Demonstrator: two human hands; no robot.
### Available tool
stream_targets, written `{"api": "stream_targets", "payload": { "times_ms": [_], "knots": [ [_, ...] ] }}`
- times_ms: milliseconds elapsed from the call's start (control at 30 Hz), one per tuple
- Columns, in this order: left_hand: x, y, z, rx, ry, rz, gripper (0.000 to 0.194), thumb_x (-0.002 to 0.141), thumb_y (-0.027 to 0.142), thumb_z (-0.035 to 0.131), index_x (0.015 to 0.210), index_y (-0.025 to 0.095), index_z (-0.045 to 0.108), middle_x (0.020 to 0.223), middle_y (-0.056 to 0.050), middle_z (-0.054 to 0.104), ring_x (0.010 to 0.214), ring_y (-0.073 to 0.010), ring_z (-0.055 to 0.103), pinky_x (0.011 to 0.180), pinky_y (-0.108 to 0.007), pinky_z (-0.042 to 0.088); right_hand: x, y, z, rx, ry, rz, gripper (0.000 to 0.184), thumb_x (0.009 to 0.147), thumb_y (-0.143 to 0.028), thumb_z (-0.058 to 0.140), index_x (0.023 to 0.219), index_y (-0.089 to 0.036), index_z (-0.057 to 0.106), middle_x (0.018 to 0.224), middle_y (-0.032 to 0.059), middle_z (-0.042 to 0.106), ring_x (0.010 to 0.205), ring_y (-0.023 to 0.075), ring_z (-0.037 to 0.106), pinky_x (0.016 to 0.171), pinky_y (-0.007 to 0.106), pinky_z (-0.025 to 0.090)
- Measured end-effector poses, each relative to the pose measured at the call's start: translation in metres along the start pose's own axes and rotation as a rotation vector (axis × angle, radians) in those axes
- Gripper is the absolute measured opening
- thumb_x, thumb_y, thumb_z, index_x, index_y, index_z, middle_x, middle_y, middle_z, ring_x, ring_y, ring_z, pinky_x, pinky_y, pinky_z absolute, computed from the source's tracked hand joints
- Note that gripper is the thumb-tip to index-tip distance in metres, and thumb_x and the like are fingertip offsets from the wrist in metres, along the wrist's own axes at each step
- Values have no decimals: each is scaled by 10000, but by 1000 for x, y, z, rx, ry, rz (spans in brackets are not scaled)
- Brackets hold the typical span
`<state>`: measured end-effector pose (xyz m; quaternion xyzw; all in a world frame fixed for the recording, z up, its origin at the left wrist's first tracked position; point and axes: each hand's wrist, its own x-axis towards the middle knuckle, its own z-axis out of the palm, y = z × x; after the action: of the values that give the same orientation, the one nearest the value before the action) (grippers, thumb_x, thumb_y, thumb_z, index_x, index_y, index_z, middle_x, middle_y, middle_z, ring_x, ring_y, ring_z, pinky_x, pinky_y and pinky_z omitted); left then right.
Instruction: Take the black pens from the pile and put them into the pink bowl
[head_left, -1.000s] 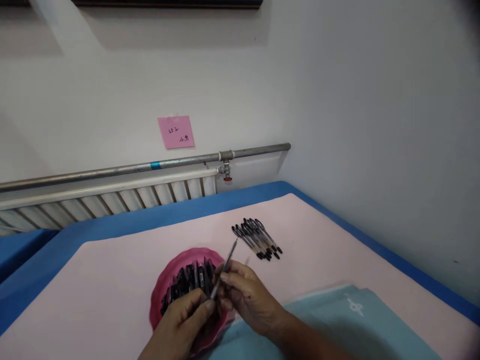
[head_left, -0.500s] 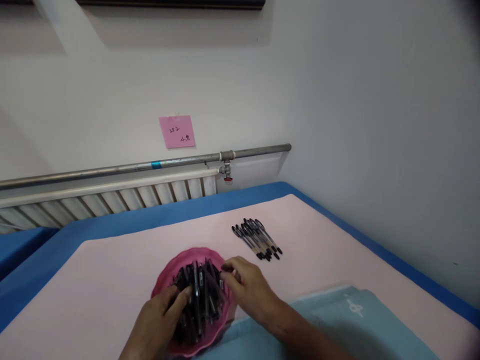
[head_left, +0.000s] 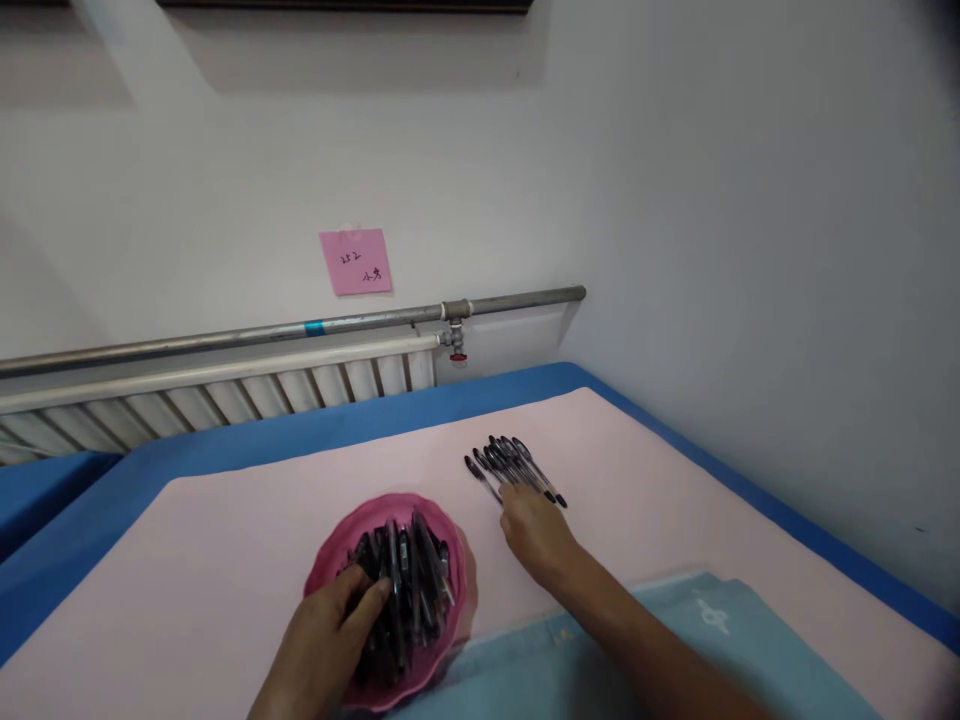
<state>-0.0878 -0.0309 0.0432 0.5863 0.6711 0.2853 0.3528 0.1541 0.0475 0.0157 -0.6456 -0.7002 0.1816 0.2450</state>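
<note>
A pink bowl (head_left: 330,560) full of black pens (head_left: 412,585) sits on the pink mat near me. My left hand (head_left: 322,645) reaches into it from below, with thumb and fingers curled around pens in the heap. A row of several black pens (head_left: 517,465) lies on the mat to the right of the bowl. My right hand (head_left: 536,530) rests at the near ends of that row and covers them. Its fingers are bunched together and point down, and whatever is inside them is hidden.
The pink mat (head_left: 225,540) lies on a blue table (head_left: 247,450) pushed into a corner of white walls. A light blue cloth (head_left: 675,620) covers the near right part. A radiator (head_left: 210,400), a metal pipe (head_left: 300,330) and a pink sticky note (head_left: 355,261) are behind.
A second ago both hands held a thin pen above the bowl. My right hand has since moved right to the row of pens, and my left hand has dropped into the bowl.
</note>
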Motion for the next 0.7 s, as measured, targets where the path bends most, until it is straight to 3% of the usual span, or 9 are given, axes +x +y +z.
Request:
{"api": "stream_targets", "payload": {
  "times_ms": [167,267,300,367,467,567,700],
  "knots": [
    [-4,10,-2,-265,-36,0,283,725,456,570,619,194,555,566,27,522,547,-138,476,512,-227,360,-10,-22,-7,299,-134,40,306,777,-168,441,1055,-131,562,700,29,613,571,130,553,537,236,417],
    [-8,22,0,-501,-46,-76,298,665,481,633,717,189,599,550,25,532,531,-142,486,495,-231,377,-30,-42,-10,468,-296,13,275,758,-205,460,988,-154,602,618,-25,572,400,63,439,401,183,352],
    [-10,25,1,-587,-47,-114,315,648,489,647,734,190,599,524,32,516,505,-135,475,478,-228,371,-37,-49,-11,536,-375,3,256,730,-190,476,939,-160,621,594,-37,557,379,48,413,382,168,333],
    [-14,31,3,-762,-45,-195,344,638,512,651,752,194,583,490,52,479,450,-105,430,440,-208,340,-49,-60,-13,793,-668,69,263,653,-157,522,888,-175,637,582,-48,539,383,41,406,354,151,300],
    [-17,34,4,-954,-61,-247,359,643,515,660,693,188,520,465,84,397,387,-43,306,385,-157,237,-58,-68,-15,931,-882,197,234,578,-111,515,769,-190,625,431,-91,450,314,38,325,296,146,223],
    [-16,30,2,-1007,-63,-239,380,618,483,703,669,184,474,457,106,321,374,-20,223,362,-140,165,-56,-68,-15,1049,-953,247,182,555,-99,497,689,-189,582,358,-108,409,267,35,266,272,152,176],
    [-12,24,0,-1026,-31,-207,383,604,435,734,654,178,455,465,107,328,380,-18,249,360,-136,199,-55,-66,-13,1108,-969,265,115,580,-144,522,683,-192,541,409,-92,490,265,37,309,264,150,178]
  ]
}}
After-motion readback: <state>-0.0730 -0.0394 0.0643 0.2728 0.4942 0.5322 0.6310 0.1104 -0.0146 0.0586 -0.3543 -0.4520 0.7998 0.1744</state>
